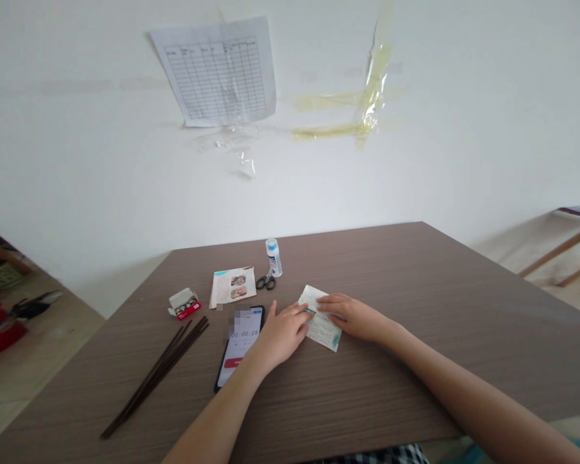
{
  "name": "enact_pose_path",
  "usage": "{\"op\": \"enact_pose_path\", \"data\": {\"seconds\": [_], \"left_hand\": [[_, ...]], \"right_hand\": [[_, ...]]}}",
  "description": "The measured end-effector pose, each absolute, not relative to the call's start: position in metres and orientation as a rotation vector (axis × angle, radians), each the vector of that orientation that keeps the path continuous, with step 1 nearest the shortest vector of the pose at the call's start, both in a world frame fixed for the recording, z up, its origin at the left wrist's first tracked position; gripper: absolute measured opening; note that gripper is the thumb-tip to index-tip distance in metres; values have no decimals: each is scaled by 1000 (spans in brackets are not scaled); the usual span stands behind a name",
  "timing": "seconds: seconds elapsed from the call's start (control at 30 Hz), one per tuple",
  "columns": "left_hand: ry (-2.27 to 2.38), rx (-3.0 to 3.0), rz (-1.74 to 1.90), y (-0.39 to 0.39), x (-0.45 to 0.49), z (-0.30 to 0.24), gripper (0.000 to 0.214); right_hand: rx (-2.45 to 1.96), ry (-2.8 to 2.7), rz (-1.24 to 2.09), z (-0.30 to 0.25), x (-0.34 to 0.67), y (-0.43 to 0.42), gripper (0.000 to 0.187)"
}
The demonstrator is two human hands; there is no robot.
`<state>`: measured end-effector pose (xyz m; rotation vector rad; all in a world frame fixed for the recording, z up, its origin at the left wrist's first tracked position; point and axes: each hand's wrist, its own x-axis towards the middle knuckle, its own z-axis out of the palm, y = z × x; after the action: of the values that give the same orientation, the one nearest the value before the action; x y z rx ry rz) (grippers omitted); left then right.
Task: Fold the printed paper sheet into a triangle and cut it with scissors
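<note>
A small printed sheet of paper (325, 332) with a green patch at its lower corner lies at an angle on the table. My left hand (283, 332) rests over its left edge, fingers stretched out and the thumb spread away. From the other side, my right hand (355, 317) lays its extended fingers on the paper's upper right part. The fingertips of both hands come close together on the sheet and cover some of its print. Neither hand grips anything. Just left of my left hand is a phone (240, 345) showing a running timer.
Behind the phone lie a stack of printed pages (234, 285), black-handled scissors (265, 281) and a white glue bottle (273, 258) with a blue cap. Left are an open small red box (186, 305) and several thin dark sticks (157, 374). A wall with a taped chart (217, 74) stands behind the table.
</note>
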<state>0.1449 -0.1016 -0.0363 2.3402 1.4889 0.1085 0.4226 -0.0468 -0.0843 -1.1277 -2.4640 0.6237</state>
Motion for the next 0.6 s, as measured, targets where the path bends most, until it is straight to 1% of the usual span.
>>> {"op": "enact_pose_path", "data": {"seconds": [0.1, 0.2, 0.27, 0.37, 0.43, 0.53, 0.6], "left_hand": [[1493, 2311, 105, -101, 142, -34, 50], [1497, 2281, 59, -101, 141, -31, 56], [1492, 2264, 28, -100, 140, -29, 64], [1475, 2249, 13, -99, 139, -28, 73], [1471, 2246, 25, -98, 138, -29, 75], [1476, 2245, 40, -97, 137, -31, 74], [1474, 2246, 56, -96, 137, -32, 74]], "right_hand": [[-1122, -2453, 657, -77, 426, -49, 47], [-1107, -2466, 688, -73, 428, -48, 44], [-1097, -2479, 721, -71, 430, -47, 48], [-1079, -2501, 789, -72, 434, -43, 64], [-1072, -2504, 820, -73, 436, -41, 73], [-1070, -2516, 868, -75, 439, -39, 80], [-1053, -2515, 880, -75, 440, -38, 78]]}}
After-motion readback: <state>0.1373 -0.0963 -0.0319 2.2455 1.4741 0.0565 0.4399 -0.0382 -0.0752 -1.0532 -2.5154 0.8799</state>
